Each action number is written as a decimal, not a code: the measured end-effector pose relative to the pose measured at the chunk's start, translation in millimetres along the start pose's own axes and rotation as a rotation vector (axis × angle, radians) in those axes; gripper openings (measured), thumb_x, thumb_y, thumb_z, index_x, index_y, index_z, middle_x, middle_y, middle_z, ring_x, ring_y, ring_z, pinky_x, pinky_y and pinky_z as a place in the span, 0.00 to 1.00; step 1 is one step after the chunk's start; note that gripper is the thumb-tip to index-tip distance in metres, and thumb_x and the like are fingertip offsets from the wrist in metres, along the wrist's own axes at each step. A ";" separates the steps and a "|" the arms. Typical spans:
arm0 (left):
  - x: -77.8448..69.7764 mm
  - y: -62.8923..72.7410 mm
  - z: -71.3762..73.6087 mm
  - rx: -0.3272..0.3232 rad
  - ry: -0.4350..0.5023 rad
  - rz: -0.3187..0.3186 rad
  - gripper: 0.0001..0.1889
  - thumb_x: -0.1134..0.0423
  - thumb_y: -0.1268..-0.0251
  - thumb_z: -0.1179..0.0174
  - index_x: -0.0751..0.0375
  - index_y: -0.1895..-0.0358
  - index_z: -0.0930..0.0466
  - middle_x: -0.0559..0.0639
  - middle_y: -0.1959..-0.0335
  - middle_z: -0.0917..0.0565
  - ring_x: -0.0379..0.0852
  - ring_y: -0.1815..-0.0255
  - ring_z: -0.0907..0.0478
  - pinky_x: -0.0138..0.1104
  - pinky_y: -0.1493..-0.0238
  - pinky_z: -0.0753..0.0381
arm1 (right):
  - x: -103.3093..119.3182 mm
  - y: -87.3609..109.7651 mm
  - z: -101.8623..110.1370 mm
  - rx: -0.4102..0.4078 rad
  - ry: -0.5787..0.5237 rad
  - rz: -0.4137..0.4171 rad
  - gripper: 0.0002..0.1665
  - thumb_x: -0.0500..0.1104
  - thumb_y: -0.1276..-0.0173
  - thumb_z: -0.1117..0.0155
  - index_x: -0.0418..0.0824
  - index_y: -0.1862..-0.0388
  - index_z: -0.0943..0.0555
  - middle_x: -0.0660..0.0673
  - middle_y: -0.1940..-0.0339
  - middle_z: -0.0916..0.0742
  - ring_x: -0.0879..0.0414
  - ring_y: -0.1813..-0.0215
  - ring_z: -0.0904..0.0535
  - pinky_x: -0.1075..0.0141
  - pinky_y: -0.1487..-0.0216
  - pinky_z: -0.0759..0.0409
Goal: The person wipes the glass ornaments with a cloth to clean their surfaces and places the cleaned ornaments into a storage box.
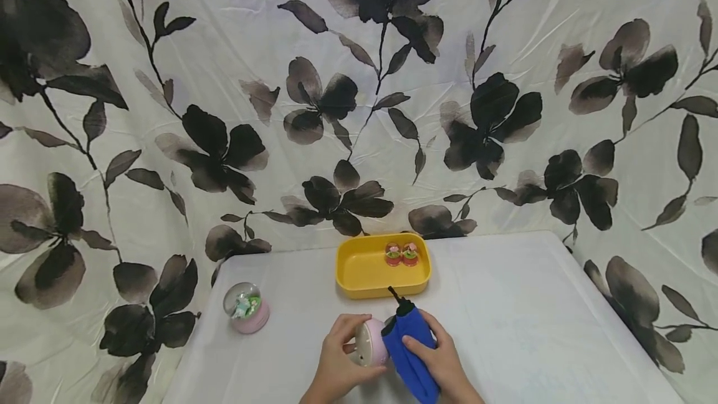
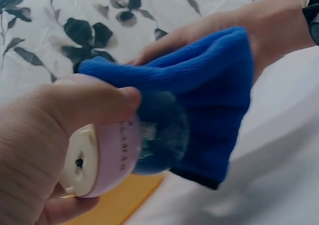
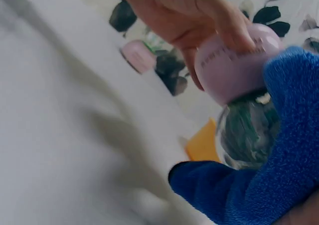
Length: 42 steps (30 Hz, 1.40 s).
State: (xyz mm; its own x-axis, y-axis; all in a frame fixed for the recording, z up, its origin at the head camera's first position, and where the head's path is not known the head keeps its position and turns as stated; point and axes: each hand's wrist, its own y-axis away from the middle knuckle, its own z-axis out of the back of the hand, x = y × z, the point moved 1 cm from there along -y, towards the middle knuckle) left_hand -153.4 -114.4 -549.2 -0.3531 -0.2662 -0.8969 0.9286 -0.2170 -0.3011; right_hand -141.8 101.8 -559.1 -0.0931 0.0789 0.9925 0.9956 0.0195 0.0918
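My left hand [image 1: 338, 359] grips a snow globe by its pink base [image 1: 378, 344], turned on its side with the pale underside facing left. The clear dome [image 2: 162, 132] points toward a blue cloth [image 1: 413, 345] with dark trim. My right hand [image 1: 445, 363] holds this cloth, thumb on top, and the fabric wraps partly over the dome. Gold lettering shows on the base in the left wrist view. In the right wrist view, the dome [image 3: 246, 130] sits between folds of the cloth, with green shapes inside.
A second snow globe [image 1: 250, 318] with a pink base stands on the left of the white table [image 1: 538, 317]. Behind my hands is a yellow tray [image 1: 359, 288] holding two small red figures [image 1: 401, 254]. A floral sheet [image 1: 269, 154] hangs along the back.
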 end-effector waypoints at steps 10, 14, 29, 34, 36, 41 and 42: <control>-1.2 -16.3 9.3 0.150 0.229 -0.013 0.41 0.67 0.65 0.19 0.53 0.39 0.24 0.57 0.49 0.25 0.53 0.49 0.19 0.40 0.61 0.16 | -5.1 -7.3 24.7 0.265 -0.310 -0.071 0.36 0.43 0.26 0.46 0.33 0.25 0.46 0.38 0.36 0.28 0.49 0.41 0.29 0.59 0.41 0.28; 1.1 -20.3 6.8 0.150 0.316 0.021 0.41 0.72 0.63 0.21 0.57 0.37 0.26 0.61 0.46 0.26 0.54 0.50 0.18 0.41 0.60 0.16 | -11.4 -5.9 26.0 0.313 -0.339 -0.110 0.42 0.49 0.23 0.54 0.33 0.22 0.59 0.34 0.26 0.39 0.54 0.35 0.36 0.65 0.38 0.34; 1.9 -10.6 -36.4 0.006 0.696 0.270 0.36 0.72 0.46 0.32 0.74 0.35 0.38 0.57 0.41 0.25 0.49 0.39 0.29 0.34 0.37 0.32 | -21.9 8.9 6.6 0.339 -0.632 -0.138 0.41 0.58 0.21 0.68 0.53 0.23 0.75 0.48 0.26 0.41 0.61 0.31 0.40 0.66 0.32 0.42; -1.5 -8.3 -43.6 -0.113 0.635 0.316 0.32 0.67 0.45 0.31 0.76 0.40 0.35 0.54 0.50 0.21 0.44 0.47 0.25 0.31 0.42 0.30 | -19.2 7.3 0.2 0.344 -0.719 -0.061 0.27 0.48 0.19 0.62 0.56 0.25 0.50 0.53 0.36 0.26 0.59 0.35 0.31 0.62 0.33 0.35; -1.2 -6.4 -43.6 -0.159 0.618 0.303 0.32 0.68 0.47 0.31 0.77 0.40 0.35 0.55 0.50 0.21 0.44 0.48 0.25 0.32 0.42 0.29 | -21.1 6.9 -0.4 0.336 -0.713 -0.057 0.22 0.47 0.19 0.60 0.57 0.29 0.44 0.52 0.37 0.24 0.58 0.36 0.30 0.62 0.34 0.33; 2.2 -4.8 -35.4 -0.162 0.514 0.286 0.35 0.67 0.47 0.30 0.77 0.38 0.35 0.62 0.43 0.24 0.56 0.36 0.31 0.48 0.30 0.42 | -27.6 8.2 6.8 0.261 -0.562 -0.098 0.35 0.47 0.20 0.58 0.45 0.21 0.57 0.48 0.35 0.28 0.58 0.37 0.30 0.63 0.36 0.33; 3.0 -4.9 -32.3 -0.155 0.487 0.287 0.35 0.66 0.47 0.30 0.77 0.37 0.35 0.63 0.41 0.25 0.60 0.33 0.35 0.52 0.29 0.48 | -27.8 8.6 9.6 0.253 -0.523 -0.116 0.38 0.48 0.20 0.59 0.42 0.21 0.62 0.46 0.32 0.31 0.57 0.36 0.32 0.62 0.36 0.34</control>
State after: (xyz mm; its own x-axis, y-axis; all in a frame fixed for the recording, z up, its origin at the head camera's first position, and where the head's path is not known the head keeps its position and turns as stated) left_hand -155.3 -83.7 -560.8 -0.0260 0.1763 -0.9840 0.9981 -0.0507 -0.0354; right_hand -130.8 109.3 -586.7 -0.2592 0.5419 0.7995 0.9505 0.2898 0.1118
